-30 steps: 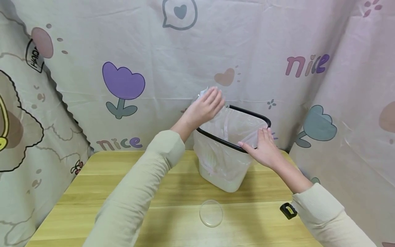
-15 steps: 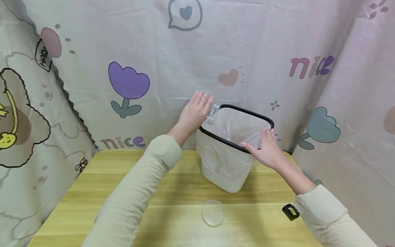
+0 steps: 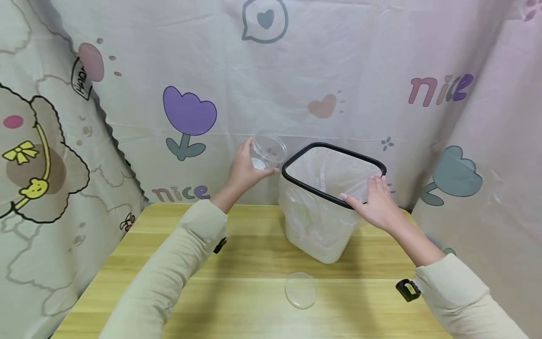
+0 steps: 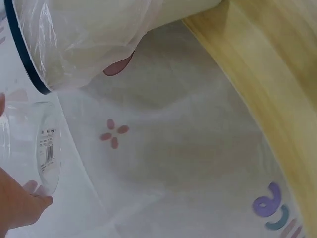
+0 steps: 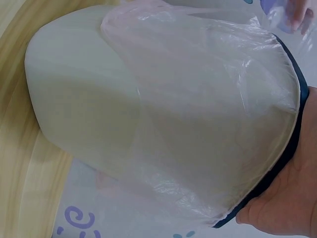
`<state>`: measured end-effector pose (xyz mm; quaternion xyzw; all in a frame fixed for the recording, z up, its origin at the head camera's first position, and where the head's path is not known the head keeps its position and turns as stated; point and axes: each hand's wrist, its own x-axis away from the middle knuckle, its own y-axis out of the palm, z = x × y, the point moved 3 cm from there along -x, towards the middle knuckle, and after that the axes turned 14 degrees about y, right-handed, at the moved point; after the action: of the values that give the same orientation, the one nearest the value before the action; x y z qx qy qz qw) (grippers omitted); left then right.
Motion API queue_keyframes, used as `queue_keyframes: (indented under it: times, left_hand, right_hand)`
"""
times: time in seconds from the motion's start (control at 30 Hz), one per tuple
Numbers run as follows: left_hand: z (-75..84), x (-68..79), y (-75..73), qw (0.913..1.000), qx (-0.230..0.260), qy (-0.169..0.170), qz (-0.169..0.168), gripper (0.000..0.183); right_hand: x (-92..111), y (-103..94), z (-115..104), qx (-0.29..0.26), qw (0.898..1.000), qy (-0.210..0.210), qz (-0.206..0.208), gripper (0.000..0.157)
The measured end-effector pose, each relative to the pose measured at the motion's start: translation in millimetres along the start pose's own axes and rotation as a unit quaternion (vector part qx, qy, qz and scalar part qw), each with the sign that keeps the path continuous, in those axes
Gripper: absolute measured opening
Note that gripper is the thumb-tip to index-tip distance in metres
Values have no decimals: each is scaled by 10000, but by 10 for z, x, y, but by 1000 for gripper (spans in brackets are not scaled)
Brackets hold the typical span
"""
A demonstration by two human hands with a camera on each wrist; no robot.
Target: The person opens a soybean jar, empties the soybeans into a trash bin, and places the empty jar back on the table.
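the left hand [image 3: 244, 168] is curled round a clear plastic jar [image 3: 267, 150], holding it up in the air just left of the bin [image 3: 322, 221], its open mouth showing toward us and tipped a little toward the bin's black rim [image 3: 296, 157]. the right hand [image 3: 378, 207] grips the near right side of that rim, fingers hooked over the liner bag [image 3: 334, 172], steadying the bin where it stands on the wooden table [image 3: 237, 263]. from the left wrist view the jar [image 4: 47, 148] has a small printed label and looks empty, as far as i can tell through the plastic. to my eye this is the moment just beside an emptying into the bin, with the jar hanging clear of the opening; any further handling of it would want the jar kept off the rim and the thin liner, which hangs loose over the outside and could snag. the jar's round clear lid [image 3: 301, 290] lies flat on the table in front of the bin, well apart from both hands. there is bare tabletop left of the bin and in front of it, though the printed curtain [image 3: 190, 113] stands close behind the bin and at the right, so room there is tight. a small black clip [image 3: 407, 288] sits near the right sleeve.
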<state>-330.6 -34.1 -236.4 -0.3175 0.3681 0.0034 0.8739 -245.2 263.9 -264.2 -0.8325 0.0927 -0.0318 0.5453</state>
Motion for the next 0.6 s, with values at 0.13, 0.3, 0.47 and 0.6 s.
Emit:
queue_keyframes:
  times: [0.13,0.3,0.47,0.6]
  left_hand:
    - [-102,127,-60,9969,587,-464,260,100]
    - [-233,287,-124,9913,875,-932,318,99]
    - [-397,479,-113,9882,1002,-1146,157,95]
    - [-527,687,-65,9857,1167,-1213,53,91]
  right_hand:
    - [-2,-2,8,34,10000,-23,-2,105]
    - [-9,-3,16,32,10000,-42,-30,105]
    - [-10,-10,16,56,10000,-49,-37,105]
    - [-7,-13,5,57,10000,-59,-12,105]
